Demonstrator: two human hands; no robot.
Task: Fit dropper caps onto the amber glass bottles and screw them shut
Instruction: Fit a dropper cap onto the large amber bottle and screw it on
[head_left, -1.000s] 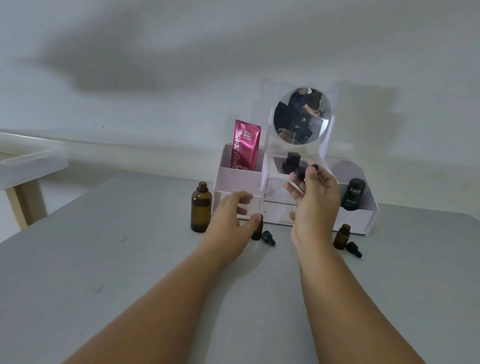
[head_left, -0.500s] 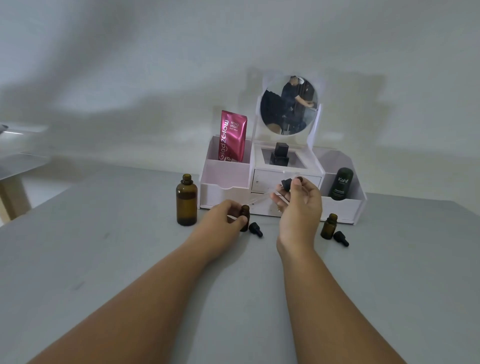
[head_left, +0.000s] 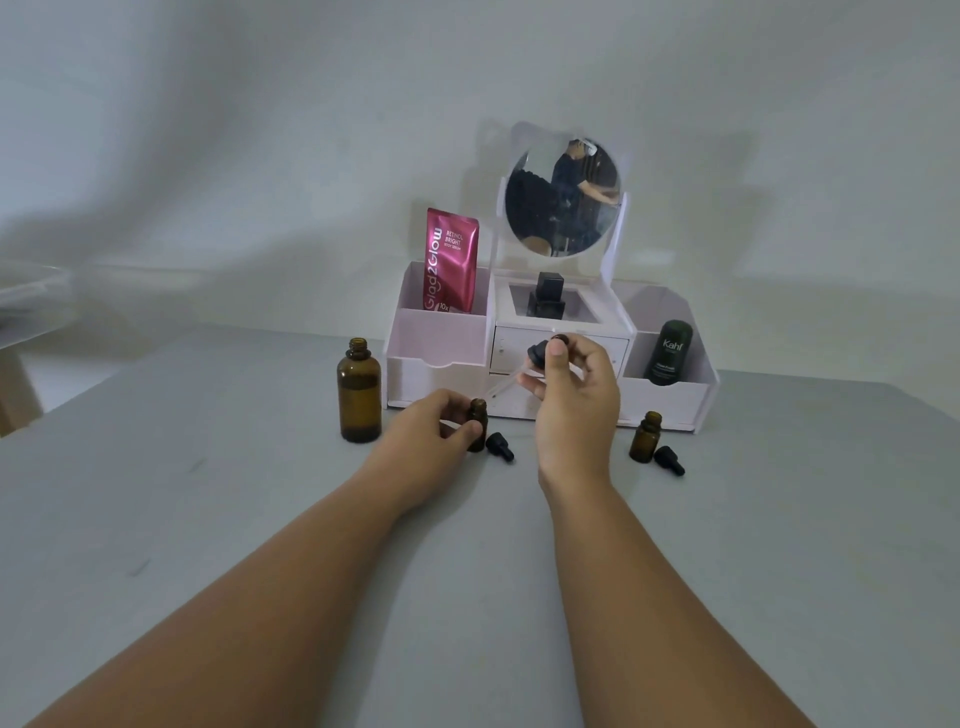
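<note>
The fingers of your left hand are curled round a small amber glass bottle with an open neck. It stands upright just left of the frame's centre. The fingers of your right hand pinch a black rubber-bulbed dropper cap in the air, up and right of that bottle. Its clear glass pipette slants down-left, and the tip is near the bottle's mouth but not inside it.

Both of your forearms reach up from the bottom edge over the wide grey table. At the table's far edge, right of centre, sits a pale pink plastic organiser with drawers, and a round mirror stands above its middle. The organiser's left compartment holds a glossy red sachet, upright. A tall amber glass bottle, uncapped, stands on the table just left of the organiser. A dark green cylindrical bottle leans in the right compartment. A black square-capped bottle stands in the middle tray.

At centre right, in front of the organiser, stands a second small amber bottle, also open. A loose black dropper cap lies just beside it. Another black dropper cap lies beside the bottle you are gripping.
</note>
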